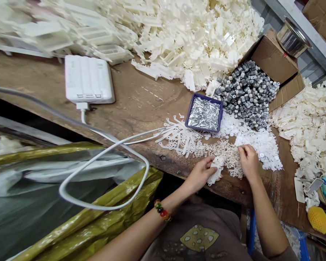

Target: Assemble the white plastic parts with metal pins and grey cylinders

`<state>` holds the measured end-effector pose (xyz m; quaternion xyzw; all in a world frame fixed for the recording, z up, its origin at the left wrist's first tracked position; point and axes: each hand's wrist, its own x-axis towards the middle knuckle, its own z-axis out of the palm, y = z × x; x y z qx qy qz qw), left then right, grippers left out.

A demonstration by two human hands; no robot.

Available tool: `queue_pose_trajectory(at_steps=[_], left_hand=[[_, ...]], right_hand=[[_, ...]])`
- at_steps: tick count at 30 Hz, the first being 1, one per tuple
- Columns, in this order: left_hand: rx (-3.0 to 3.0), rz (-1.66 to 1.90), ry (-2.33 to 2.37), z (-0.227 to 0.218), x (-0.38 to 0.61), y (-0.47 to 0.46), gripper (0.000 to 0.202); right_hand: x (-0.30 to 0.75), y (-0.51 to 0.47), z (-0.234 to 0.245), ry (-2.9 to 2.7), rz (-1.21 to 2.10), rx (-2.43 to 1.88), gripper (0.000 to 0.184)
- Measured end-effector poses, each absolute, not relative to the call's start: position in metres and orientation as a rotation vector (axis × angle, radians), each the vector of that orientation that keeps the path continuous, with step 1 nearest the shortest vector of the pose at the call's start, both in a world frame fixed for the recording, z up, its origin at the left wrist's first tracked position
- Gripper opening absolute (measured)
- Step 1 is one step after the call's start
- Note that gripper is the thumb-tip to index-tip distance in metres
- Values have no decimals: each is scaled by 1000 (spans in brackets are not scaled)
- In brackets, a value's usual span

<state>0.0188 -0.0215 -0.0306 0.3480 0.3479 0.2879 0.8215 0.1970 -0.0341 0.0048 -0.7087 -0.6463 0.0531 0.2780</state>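
Near the table's front edge, my left hand (pixel 197 176) grips a white plastic housing (pixel 216 169) between thumb and fingers. My right hand (pixel 250 164) is just right of it, with thumb and forefinger pinched at the border of two heaps. Anything in that pinch is too small to make out. Around its fingertips lie small white plastic discs (pixel 264 145) and tiny cream-coloured pieces (pixel 225 150). Long thin white plastic strips (pixel 179 139) fan out to the left. Behind them a dark blue tray (pixel 189 127) holds many thin metal pins (pixel 203 113).
Grey and white cylindrical parts (pixel 250 90) spill from a cardboard box (pixel 273 59). Cream plastic housings (pixel 184 32) are heaped along the back, with another heap (pixel 311 119) at right. A white power bank (pixel 88 78) trails a looped white cable (pixel 105 208) past the table's front edge.
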Motion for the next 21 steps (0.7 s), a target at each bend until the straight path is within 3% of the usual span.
queue_pose_trajectory(at_steps=[5, 10, 13, 18, 21], left_hand=[[710, 444, 645, -29, 22, -24, 31], [696, 569, 669, -26, 24, -19, 36], [685, 588, 677, -22, 23, -17, 48], [693, 643, 731, -20, 23, -16, 58], [692, 649, 721, -21, 25, -16, 59]], right_hand=[[221, 0, 0, -1962, -75, -2161, 16], [216, 11, -3, -2014, -90, -2125, 16], [216, 8, 2, -1749, 162, -1994, 18], [208, -14, 8, -1380, 989, -1700, 25], [199, -18, 3, -1320, 913, -1734, 27]])
